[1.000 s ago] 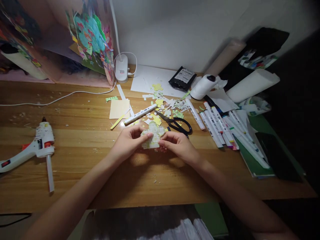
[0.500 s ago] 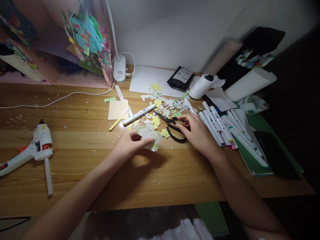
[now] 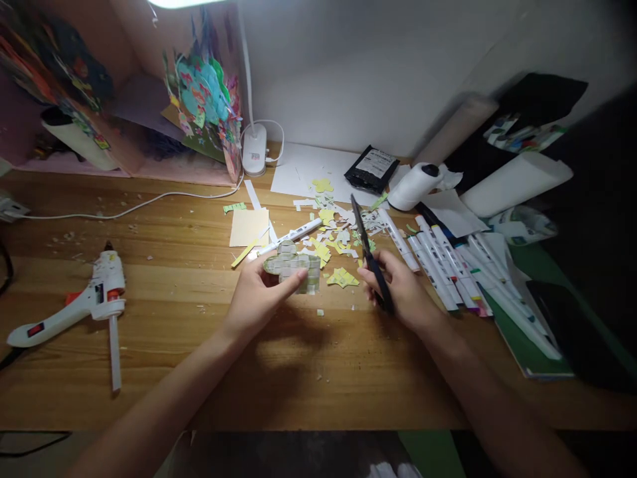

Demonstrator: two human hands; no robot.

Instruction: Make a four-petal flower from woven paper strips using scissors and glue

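While left hand [image 3: 256,295] pinches a paper cutout [image 3: 293,265], right hand [image 3: 405,295] grips black scissors [image 3: 371,262], handles hidden in fist, cutout's print unclear

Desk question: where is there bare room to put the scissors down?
Bare wood lies between the glue gun and the left hand, and along the near edge of the desk. It is crowded behind the hands with paper scraps and right by the markers.

1. Just one view here: head-worn cam, looking forward and down over the scuffed wooden desk [image 3: 164,345], white wall at the back.
2. It sits pretty close, both forearms reaching in from the bottom edge.
3. Wide lens, corners go dark.
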